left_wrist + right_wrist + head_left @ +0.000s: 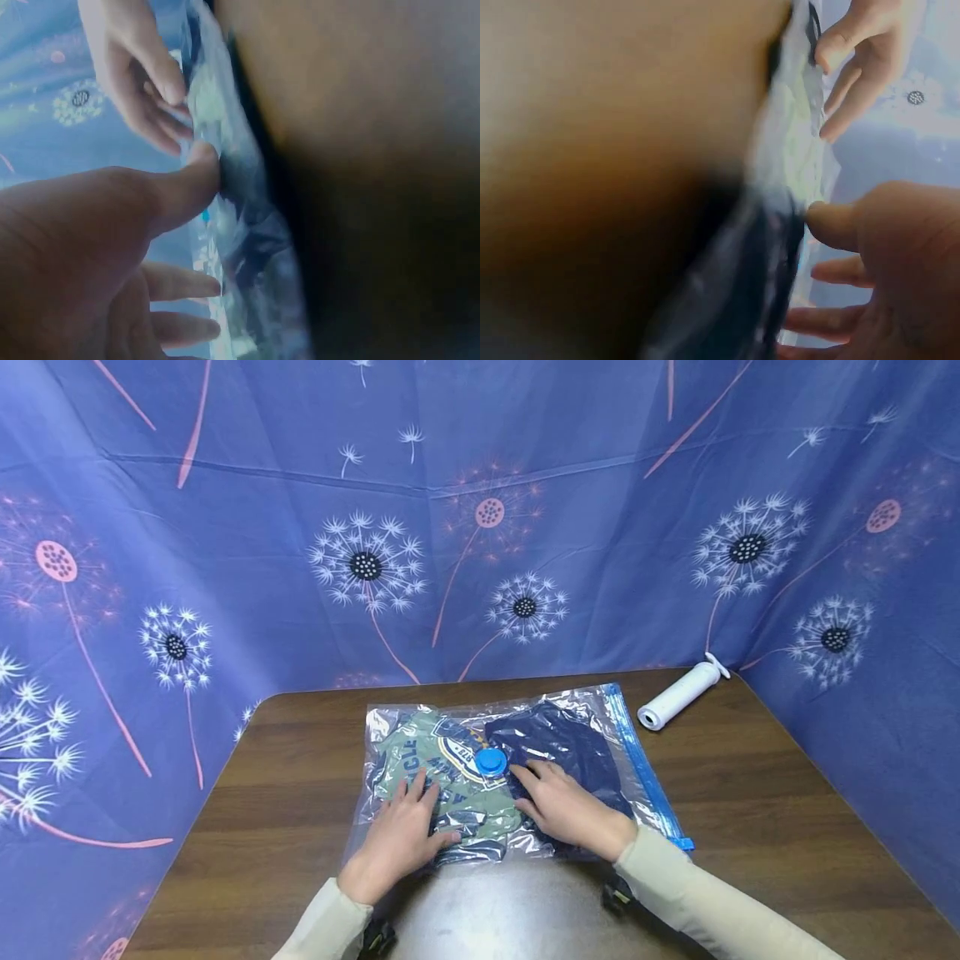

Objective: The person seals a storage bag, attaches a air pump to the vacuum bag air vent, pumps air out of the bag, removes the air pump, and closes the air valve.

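Observation:
A clear plastic vacuum storage bag (597,700) lies flat on the table, with a blue zip strip (647,760) along its right side. Inside are a green printed garment (480,810) on the left and a dark navy garment (573,743) on the right. Near the middle of the bag sits a round blue valve cap (491,762). My left hand (401,831) rests on the green half, fingers spread. Just right of the cap, my right hand (562,802) touches the bag over the navy garment with its fingers extended. Both wrist views show thumbs and fingertips against the plastic.
A white hand pump (678,696) with a T-shaped handle lies at the table's back right. The brown wooden table (277,760) has a glossy patch at its front. Blue dandelion-patterned cloth (450,568) hangs behind the table and along both sides.

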`<state>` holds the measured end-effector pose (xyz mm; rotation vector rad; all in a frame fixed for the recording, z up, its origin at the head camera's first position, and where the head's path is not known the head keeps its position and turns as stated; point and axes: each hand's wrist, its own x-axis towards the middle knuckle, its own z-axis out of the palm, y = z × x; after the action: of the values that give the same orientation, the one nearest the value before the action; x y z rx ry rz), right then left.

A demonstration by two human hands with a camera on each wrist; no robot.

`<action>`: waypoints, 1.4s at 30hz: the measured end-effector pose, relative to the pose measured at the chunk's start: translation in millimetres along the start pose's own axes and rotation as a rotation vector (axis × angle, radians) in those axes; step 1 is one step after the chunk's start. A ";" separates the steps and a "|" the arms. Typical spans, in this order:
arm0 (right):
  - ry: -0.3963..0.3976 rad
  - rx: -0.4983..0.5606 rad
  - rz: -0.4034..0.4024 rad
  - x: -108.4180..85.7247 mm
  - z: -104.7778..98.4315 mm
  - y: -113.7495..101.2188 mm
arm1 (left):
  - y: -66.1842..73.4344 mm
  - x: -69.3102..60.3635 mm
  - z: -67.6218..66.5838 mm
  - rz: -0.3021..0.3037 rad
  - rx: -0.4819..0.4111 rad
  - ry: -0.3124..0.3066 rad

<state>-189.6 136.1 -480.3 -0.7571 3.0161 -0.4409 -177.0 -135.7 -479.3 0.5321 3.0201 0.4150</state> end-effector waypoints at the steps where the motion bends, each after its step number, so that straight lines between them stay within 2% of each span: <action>1: -0.001 0.008 0.022 -9.9 -0.2 1.5 | -0.2 -6.5 0.5 -0.002 0.010 0.014; 5: 0.015 0.023 0.115 -44.9 -3.2 9.0 | -1.8 -29.4 1.7 -0.020 0.024 0.058; 8: 0.040 0.011 0.190 -64.5 -4.9 14.7 | -3.4 -41.2 1.3 -0.032 0.009 0.073; 11: 0.053 0.003 0.240 -75.1 -5.8 19.0 | -5.2 -46.3 -0.2 -0.032 -0.011 0.068; 13: 0.059 -0.002 0.244 -76.7 -6.3 21.1 | -6.3 -45.7 -1.7 -0.028 -0.024 0.059; 19: 0.072 -0.048 0.211 -67.1 -8.6 27.7 | -11.6 -29.7 -5.0 -0.012 -0.065 0.004; 24: 0.086 -0.049 0.184 -52.5 -10.7 35.6 | -24.4 -10.1 -7.7 -0.022 -0.139 -0.060; 30: 0.044 -0.020 0.198 -31.9 -13.6 50.8 | -31.6 13.3 -9.4 -0.014 -0.152 -0.069; 35: 0.043 0.008 0.194 -19.5 -15.6 59.8 | -33.3 29.7 -12.6 -0.022 -0.138 -0.078; 42: 0.034 0.029 0.245 -14.2 -13.6 64.3 | -35.4 41.7 -13.8 -0.044 -0.142 -0.113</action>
<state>-207.6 200.6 -485.6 -0.3737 3.0700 -0.4923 -229.0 -156.9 -475.5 0.4623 2.8617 0.5705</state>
